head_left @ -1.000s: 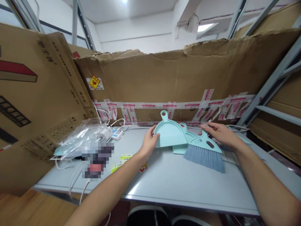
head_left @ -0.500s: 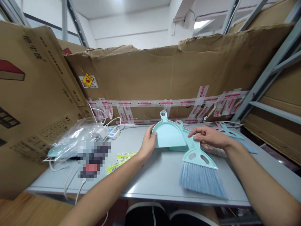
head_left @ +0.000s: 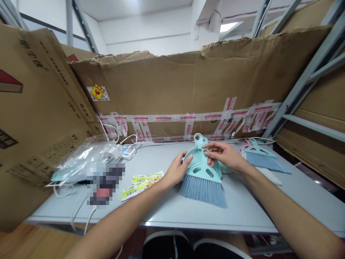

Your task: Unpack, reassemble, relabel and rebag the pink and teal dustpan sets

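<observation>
My left hand (head_left: 180, 168) grips the left edge of a mint-green dustpan (head_left: 192, 155), thumb on its front. A mint brush (head_left: 203, 187) with blue-grey bristles lies over the dustpan, bristles toward me. My right hand (head_left: 222, 155) pinches the top of the brush handle, close to the dustpan's looped handle. Another mint piece (head_left: 224, 168) shows behind, partly hidden by my right hand.
More brushes (head_left: 260, 158) lie at the right of the grey table (head_left: 161, 212). Yellow-green packets (head_left: 141, 184), a pixelated object (head_left: 107, 183), a clear plastic bag (head_left: 86, 154) and a white power strip (head_left: 129, 153) are at left. Cardboard (head_left: 167, 86) stands behind.
The brush has moved left in my right hand and now overlaps the dustpan. The dustpan has come lower and slightly right, and tilted, in my left hand.
</observation>
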A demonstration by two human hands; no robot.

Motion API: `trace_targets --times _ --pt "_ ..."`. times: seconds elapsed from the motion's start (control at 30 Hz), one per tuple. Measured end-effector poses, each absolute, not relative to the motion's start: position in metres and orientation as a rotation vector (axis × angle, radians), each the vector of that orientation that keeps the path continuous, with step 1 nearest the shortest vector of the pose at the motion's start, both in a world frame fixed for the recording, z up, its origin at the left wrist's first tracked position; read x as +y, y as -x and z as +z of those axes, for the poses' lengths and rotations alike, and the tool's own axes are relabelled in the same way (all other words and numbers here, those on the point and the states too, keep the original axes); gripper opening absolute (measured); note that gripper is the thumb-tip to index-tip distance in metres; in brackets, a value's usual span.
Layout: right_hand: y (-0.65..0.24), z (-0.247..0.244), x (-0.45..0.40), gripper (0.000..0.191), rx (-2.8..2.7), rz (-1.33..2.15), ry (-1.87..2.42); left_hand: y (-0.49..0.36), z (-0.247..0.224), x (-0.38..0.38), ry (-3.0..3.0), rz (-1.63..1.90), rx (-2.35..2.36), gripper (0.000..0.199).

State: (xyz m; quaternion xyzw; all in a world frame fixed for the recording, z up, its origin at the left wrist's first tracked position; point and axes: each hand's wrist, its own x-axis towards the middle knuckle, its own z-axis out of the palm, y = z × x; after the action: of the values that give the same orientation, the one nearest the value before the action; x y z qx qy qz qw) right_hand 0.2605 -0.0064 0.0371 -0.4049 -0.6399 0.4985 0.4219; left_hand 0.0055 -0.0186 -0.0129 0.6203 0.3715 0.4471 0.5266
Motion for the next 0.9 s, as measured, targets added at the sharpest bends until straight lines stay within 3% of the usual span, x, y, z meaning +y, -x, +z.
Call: trace_targets --times 0.17,0.43,0.63,0.9 --pt "-0.251 0.036 -0.010 0.061 -1.550 1.066 0.991 -0.006 -0.009 -0.023 -1.589 1.038 0.892 0.067" --pt "-0.251 0.032 -0.010 0.039 -1.503 0.483 1.010 -0.002 -0.009 -0.017 -1.640 1.167 1.011 0.048" --pt "-0.245 0.018 -0.002 0.060 -1.620 0.883 0.990 0.003 0.002 -0.014 -1.631 1.303 1.061 0.045" --pt "-0.223 0.014 -0.013 0.044 -1.701 0.878 1.032 0.006 0.009 -0.020 -1.704 1.256 1.097 0.041"
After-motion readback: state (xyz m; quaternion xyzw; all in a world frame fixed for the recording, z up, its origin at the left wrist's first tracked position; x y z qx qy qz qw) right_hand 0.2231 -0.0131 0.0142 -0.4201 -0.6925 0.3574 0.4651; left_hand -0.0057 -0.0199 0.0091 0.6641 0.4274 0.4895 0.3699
